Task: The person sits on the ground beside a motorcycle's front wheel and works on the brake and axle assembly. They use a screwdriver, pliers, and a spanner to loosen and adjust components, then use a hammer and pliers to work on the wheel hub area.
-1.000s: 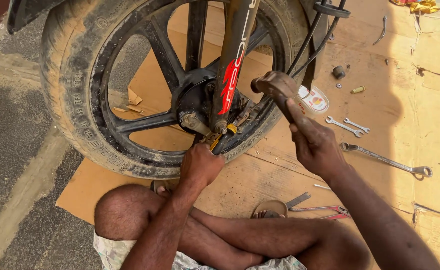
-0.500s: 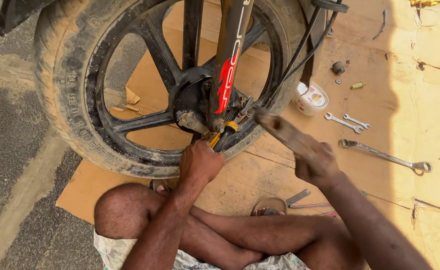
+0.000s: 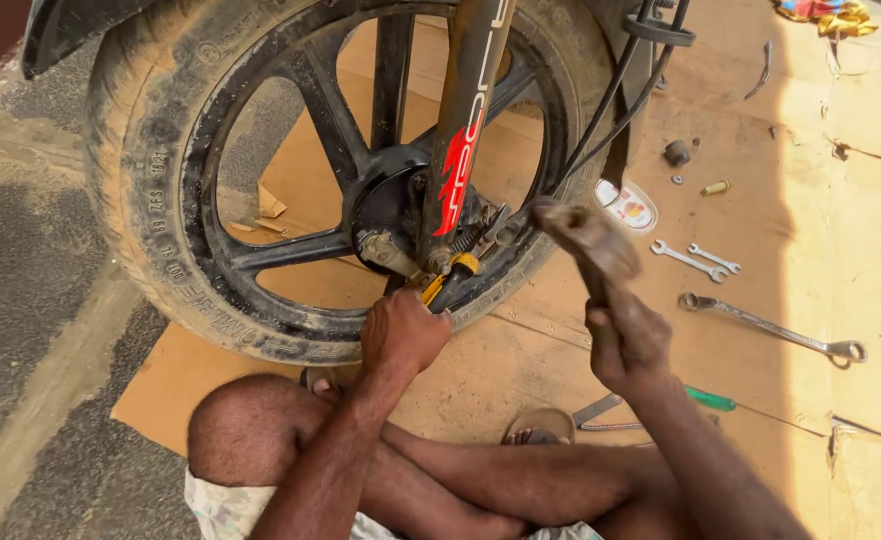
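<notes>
- Left hand [image 3: 404, 333] clenched tight around the grip of a screwdriver [image 3: 448, 281] with a yellow and black handle, shaft angled up to the hub of the motorcycle wheel [image 3: 261, 200], just beside the axle end at the foot of the fork leg [image 3: 466, 150].
- Right hand [image 3: 629, 340] closed round the handle of a hammer [image 3: 586, 245], head raised and blurred – just to the right of the screwdriver's tip, close to the tyre's lower right edge; touching or apart, cannot tell.
- Wheel upright on flattened cardboard [image 3: 521, 350], dusty tyre, black spokes, dark fork leg with red and white lettering crossing the hub.
- Bare knees folded under both forearms, a sandal [image 3: 539, 428] between them.
- On the cardboard to the right – two small spanners [image 3: 699, 260] side by side, a long ring spanner [image 3: 773, 328] well apart from the hands, a green-handled tool [image 3: 709, 399] near the right wrist.
- Farther up: a small round tin [image 3: 628, 208], a nut [image 3: 677, 153], a brass-coloured bit [image 3: 715, 187].
</notes>
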